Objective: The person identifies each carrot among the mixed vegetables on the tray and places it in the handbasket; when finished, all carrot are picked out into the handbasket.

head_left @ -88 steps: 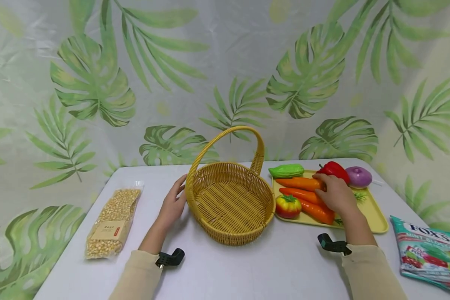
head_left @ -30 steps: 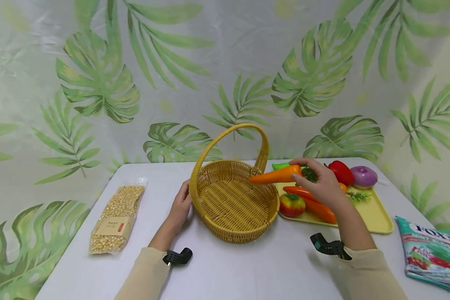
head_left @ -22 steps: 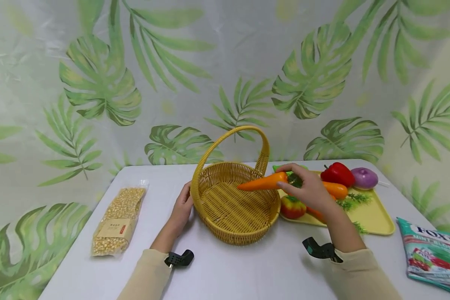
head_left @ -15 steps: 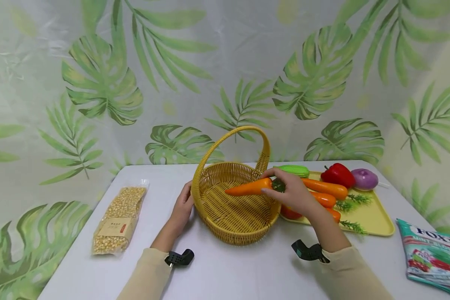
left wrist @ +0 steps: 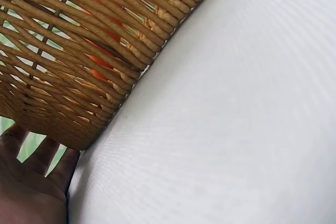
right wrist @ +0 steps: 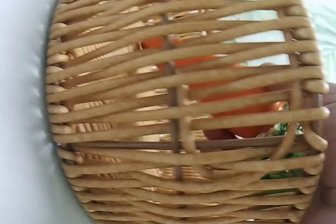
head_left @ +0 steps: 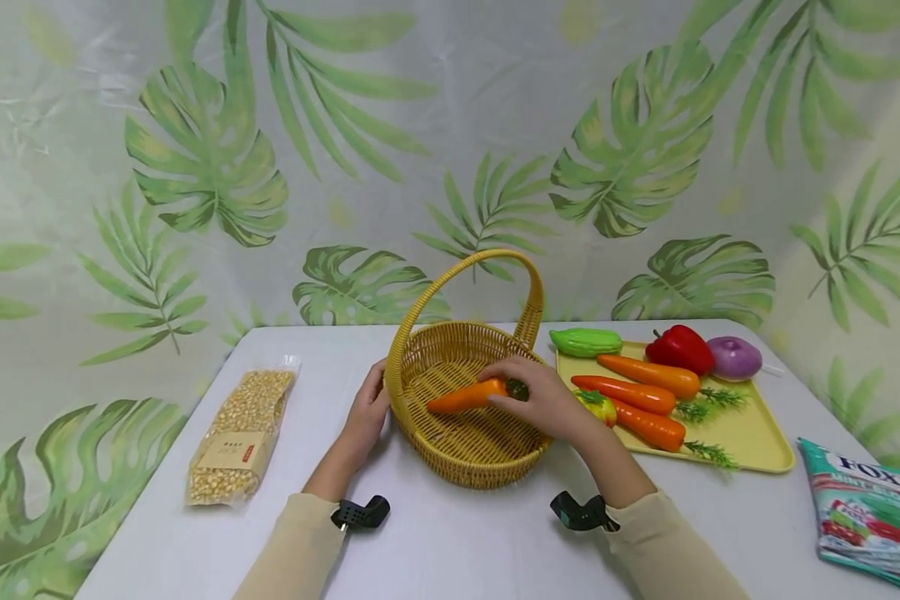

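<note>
Inside the woven basket [head_left: 468, 473], my right hand [head_left: 536, 396] pinches an orange carrot [head_left: 461, 397] by its thick, leafy end. The carrot's tip points left, low over the woven bottom. Through the weave in the right wrist view, the orange carrot [right wrist: 220, 90] shows in strips, and part of the right hand [right wrist: 323, 182] appears at the right edge. My left hand [head_left: 366, 412] rests against the basket's left outer side, below the handle's foot. In the left wrist view, the fingers [left wrist: 44, 156] reach out straight to the basket wall [left wrist: 79, 51].
Right of the basket, a yellow tray [head_left: 750, 425] carries more carrots [head_left: 648, 375], a red bell pepper [head_left: 680, 350], a purple onion [head_left: 733, 358], a green bitter melon [head_left: 587, 342] and a partly hidden tomato [head_left: 598, 407]. Corn kernels [head_left: 242, 425] lie bagged at left, a FOX'S candy bag [head_left: 873, 500] at right.
My right hand has taken a carrot from the tray, carried it left over the basket rim and lowered it inside. The left hand stays at the basket's side.
</note>
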The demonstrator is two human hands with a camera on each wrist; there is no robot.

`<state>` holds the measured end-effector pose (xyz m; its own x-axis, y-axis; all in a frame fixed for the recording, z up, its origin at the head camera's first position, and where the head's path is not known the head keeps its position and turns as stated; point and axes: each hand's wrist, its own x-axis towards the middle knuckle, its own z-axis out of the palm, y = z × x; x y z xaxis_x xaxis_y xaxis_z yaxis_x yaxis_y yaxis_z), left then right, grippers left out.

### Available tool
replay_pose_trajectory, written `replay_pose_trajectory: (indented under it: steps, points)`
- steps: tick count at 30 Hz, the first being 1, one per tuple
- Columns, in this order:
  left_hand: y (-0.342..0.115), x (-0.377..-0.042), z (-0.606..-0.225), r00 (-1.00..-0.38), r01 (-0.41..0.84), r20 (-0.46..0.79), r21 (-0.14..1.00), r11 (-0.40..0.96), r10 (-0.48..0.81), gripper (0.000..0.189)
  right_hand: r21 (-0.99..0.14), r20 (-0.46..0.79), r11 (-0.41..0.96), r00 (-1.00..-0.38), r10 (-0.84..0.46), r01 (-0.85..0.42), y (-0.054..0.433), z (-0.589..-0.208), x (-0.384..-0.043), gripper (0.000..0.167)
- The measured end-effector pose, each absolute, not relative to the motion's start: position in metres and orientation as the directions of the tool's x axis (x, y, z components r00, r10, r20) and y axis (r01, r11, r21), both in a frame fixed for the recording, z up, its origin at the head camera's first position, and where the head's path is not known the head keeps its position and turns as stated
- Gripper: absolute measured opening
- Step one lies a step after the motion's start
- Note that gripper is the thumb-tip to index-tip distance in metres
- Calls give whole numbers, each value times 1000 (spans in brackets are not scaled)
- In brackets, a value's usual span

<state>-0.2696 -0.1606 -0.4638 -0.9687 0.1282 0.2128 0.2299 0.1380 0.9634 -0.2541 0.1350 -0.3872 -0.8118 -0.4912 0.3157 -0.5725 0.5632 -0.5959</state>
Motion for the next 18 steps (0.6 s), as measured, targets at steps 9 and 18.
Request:
replay_pose_trajectory:
  steps: [9, 18]
  points:
    - [-162, -271, -462, -968, 234, 217, 962, 139, 128, 43, -510, 251, 605, -779, -575, -611, 132, -394, -257, 25]
    - [-161, -271, -464, -970, 220, 204, 967, 130, 130, 43, -392, 121, 669, -756, -643, -632, 129, -393, -252, 40]
